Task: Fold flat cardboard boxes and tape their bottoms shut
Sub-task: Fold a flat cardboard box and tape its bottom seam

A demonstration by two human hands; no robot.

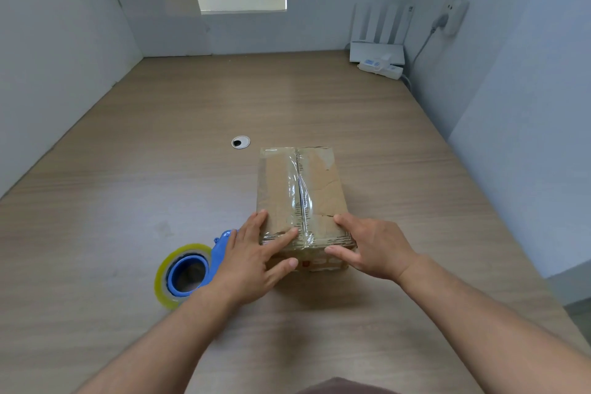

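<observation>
A folded brown cardboard box (315,182) stands on the wooden table, its upward face closed and covered with clear tape along the centre seam. My left hand (252,262) lies on the box's near left corner with straight fingers pressing the tape over the near edge. My right hand (372,248) rests at the near right corner, index finger along the top edge and thumb on the near face. A blue tape dispenser (187,272) holding a yellowish roll lies on the table just left of my left hand.
A round cable grommet (240,142) sits in the table (128,201) beyond the box. A white router (377,51) and a power strip (380,67) stand in the far right corner. Grey walls close in on the left, back and right.
</observation>
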